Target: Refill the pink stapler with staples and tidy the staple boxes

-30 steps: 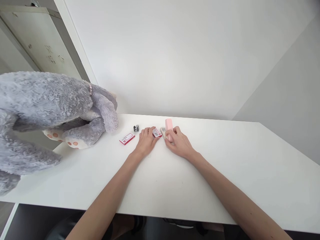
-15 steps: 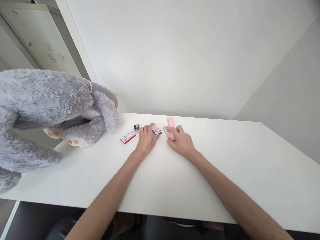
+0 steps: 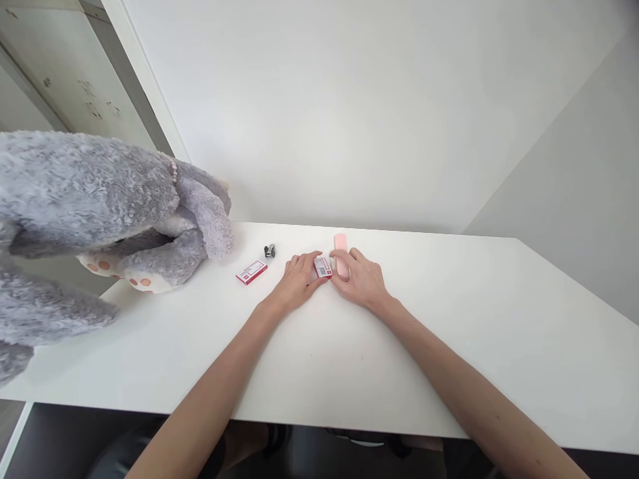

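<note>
My left hand holds a small red-and-white box between thumb and fingers, low on the white table. Printed markings and a barcode-like patch show on its top. Close against the box's right end, my right hand has its fingers bent around a pink oblong object, whose far end sticks out beyond them. A bit of a pale beige piece shows beside it; the fingers cover most of it. Left of my left hand lie a second red-and-white box and a small black-and-silver item, too small to name.
A large grey plush toy with a bead string leans over the left side of the table. White wall rises behind the table's back edge. The front edge runs above my legs.
My left hand has moved right with its box, which is now turned and close against my right hand. The pink object stays in my right hand. The view has shifted slightly.
</note>
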`<state>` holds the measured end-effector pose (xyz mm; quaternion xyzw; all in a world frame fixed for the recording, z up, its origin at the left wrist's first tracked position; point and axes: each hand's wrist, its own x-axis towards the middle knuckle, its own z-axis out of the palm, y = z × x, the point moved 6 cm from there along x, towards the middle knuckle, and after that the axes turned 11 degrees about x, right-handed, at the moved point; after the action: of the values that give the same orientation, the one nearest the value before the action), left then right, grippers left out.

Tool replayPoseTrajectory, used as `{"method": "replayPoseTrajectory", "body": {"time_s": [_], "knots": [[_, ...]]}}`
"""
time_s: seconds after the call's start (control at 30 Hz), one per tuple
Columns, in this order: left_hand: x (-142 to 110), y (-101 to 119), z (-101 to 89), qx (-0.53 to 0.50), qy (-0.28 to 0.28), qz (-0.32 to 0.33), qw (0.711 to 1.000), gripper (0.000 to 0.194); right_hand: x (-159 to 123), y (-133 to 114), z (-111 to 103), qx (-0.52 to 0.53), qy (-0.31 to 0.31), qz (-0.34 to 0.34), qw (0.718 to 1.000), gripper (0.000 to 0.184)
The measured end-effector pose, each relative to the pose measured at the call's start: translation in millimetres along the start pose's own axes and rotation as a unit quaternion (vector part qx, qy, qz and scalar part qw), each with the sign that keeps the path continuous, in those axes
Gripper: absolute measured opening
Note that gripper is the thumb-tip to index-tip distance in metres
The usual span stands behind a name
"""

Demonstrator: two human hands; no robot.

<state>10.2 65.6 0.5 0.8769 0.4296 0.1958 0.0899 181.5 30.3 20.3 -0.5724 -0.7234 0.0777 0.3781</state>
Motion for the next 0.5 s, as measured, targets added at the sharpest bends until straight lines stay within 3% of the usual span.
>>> {"method": "replayPoseTrajectory", "body": {"time_s": [0.27,0.5], "knots": [[-3,10,-2.9,-0.026,-0.018,0.024,0.999,0.055,-1,2,-4,0.04,0.033,-0.027,0.998,0.029],[-3,13,-3.8,-0.028,-0.016,0.024,0.999,0.057,1,12,-5,0.139,0.045,0.016,0.989,0.021]]}}
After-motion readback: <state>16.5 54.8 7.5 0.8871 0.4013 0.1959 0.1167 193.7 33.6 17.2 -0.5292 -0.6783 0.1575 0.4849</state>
